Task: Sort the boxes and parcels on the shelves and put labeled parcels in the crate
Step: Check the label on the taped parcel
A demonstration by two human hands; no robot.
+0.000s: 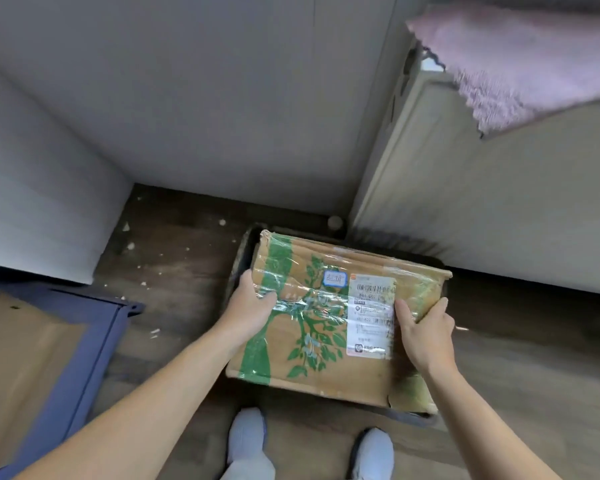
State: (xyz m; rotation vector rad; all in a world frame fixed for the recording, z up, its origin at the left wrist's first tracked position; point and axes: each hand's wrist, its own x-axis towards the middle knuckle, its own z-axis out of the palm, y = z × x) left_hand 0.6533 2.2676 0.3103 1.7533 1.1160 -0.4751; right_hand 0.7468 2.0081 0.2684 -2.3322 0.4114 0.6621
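My left hand (pixel 253 303) clamps the parcel (pixel 312 341) at its left edge, thumb on top. My right hand (pixel 426 330) clamps the right edge, thumb touching the label (pixel 371 317). The crate (pixel 240 252) lies beneath my fingers.

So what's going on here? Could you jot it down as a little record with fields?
item: cardboard box, green tree print, clear tape
label: white shipping label on its top
left hand: grips the box's left edge
right hand: grips its right edge
underneath: dark crate, mostly hidden
nearby: blue shelf at left
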